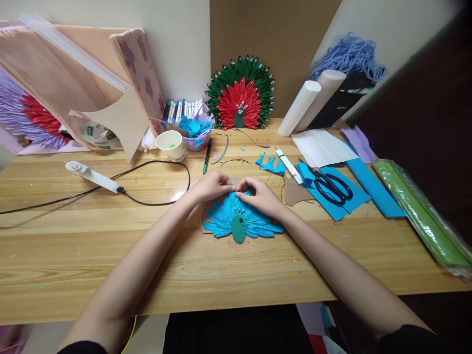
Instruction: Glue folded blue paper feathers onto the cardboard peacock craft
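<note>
A blue paper peacock (241, 221) with a fan of folded feathers and a green body lies flat on the wooden table (110, 246), just in front of me. My left hand (214, 186) and my right hand (260, 194) meet at the top edge of its fan. Both hands have their fingertips pinched together there, pressing on the upper blue feathers. What exactly sits between the fingertips is too small to make out.
A glue gun (92, 176) with a black cable lies at left. Behind stand a paper cup (170, 144), a green marker (207, 156), a finished red-green peacock (240, 93) and several markers. Scissors (332, 187) rest on blue paper at right, beside green wrapped sheets (420, 211).
</note>
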{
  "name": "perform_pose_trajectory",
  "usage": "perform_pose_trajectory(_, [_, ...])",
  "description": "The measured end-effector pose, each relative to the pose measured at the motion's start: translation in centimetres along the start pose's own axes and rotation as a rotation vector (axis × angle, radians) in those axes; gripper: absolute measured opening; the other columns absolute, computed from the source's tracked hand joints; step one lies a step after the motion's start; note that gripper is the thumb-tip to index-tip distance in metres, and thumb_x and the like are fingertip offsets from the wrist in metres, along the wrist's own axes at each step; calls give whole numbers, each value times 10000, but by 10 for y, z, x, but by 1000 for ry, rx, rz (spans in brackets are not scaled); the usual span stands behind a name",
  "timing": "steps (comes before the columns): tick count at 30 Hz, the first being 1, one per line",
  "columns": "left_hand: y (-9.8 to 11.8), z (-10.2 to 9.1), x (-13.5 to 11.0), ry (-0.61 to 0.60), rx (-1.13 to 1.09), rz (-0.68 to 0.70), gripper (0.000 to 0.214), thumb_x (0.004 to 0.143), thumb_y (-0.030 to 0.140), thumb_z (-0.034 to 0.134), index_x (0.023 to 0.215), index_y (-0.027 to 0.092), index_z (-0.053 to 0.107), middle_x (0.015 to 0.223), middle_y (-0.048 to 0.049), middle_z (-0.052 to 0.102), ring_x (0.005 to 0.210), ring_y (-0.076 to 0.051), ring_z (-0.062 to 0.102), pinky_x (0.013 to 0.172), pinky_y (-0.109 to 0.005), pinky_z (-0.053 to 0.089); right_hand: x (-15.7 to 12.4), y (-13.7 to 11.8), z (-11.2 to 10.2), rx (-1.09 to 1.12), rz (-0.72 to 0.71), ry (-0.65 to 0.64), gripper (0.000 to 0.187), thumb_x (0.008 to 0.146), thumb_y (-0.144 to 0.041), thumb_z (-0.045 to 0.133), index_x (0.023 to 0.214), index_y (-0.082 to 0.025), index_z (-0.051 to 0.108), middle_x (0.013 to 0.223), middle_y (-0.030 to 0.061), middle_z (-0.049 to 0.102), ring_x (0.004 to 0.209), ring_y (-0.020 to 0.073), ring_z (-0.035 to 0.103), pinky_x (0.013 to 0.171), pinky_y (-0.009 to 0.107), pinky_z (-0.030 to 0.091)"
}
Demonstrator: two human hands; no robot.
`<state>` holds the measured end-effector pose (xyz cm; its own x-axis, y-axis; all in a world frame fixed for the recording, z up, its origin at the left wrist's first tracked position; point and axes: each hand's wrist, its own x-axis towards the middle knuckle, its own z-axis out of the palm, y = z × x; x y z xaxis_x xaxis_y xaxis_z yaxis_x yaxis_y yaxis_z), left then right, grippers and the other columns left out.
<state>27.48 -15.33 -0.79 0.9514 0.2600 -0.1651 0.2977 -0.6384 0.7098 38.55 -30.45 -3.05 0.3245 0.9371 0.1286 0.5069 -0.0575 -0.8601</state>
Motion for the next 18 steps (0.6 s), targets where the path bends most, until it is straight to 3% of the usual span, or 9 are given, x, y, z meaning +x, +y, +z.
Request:
perform_pose_trajectory(9, [0,0,0,30,180,160,322,809,394,534,639,132,614,600,-24,572,609,-129,488,563,-231,306,-1,-2,1,-40,-15,17,50,765,-213,574,811,-193,575,786,11,587,806,165,537,745,298,425])
perform_pose_trajectory(18, [-1,-2,0,-5,58,76,264,744,387,612,764,126,645,677,-30,615,635,-136,531,555,-225,343,-2,-1,-2,10,51,88,148,845,-313,493,798,-192,563,755,20,602,740,167,542,688,297,419])
